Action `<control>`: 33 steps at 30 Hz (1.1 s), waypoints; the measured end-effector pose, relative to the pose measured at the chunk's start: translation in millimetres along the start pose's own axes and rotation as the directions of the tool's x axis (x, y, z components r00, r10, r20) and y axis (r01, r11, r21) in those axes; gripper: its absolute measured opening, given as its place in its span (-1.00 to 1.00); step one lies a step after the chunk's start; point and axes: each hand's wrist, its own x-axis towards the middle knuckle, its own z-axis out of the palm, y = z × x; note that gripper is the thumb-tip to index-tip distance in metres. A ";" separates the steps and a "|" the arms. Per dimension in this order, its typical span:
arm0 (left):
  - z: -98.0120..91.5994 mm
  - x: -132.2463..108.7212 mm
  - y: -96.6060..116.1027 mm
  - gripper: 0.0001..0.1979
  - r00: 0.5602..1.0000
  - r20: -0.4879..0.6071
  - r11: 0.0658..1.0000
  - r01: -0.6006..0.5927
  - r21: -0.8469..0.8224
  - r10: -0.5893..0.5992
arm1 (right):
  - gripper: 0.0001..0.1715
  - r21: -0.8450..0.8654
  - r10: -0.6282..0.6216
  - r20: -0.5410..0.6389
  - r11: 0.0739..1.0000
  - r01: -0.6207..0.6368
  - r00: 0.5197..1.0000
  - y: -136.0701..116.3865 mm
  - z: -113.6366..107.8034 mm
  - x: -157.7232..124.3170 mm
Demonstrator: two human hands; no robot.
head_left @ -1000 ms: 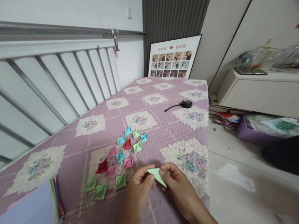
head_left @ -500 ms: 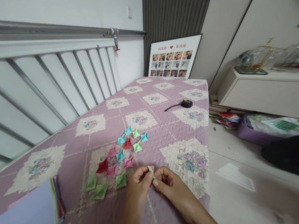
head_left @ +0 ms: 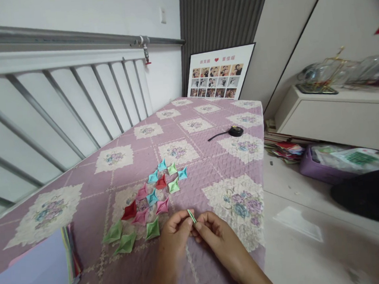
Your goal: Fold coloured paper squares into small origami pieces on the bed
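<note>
Between both hands, a small folded piece of light green paper [head_left: 191,216] is held on edge, its layers showing as a thin sliver. My left hand [head_left: 177,232] pinches it from the left with thumb and fingers. From the right, my right hand [head_left: 214,233] grips its lower end, thumb against the paper. Most of the piece is hidden by the fingers. Just left of my hands lie several folded paper shapes with pointed corners: a green one [head_left: 152,228] is nearest, with pink [head_left: 162,205], red [head_left: 129,210] and blue [head_left: 152,197] ones beyond it.
A stack of coloured paper [head_left: 31,275] lies at the near left of the flowered cover [head_left: 207,158]. A black tape measure [head_left: 235,131] rests farther back. Along the left runs a radiator [head_left: 63,109]; a purple bin [head_left: 321,170] stands on the floor at right.
The green paper has turned slightly, so its layered edge shows more clearly. My right thumb has moved up along it; my left hand stays almost in place.
</note>
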 end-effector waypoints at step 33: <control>13.0 -18.3 15.9 -0.65 0.842 0.100 0.601 -0.456 0.657 0.530 | -0.85 -0.560 -0.259 -0.237 0.824 0.086 0.936 12.3 3.0 2.5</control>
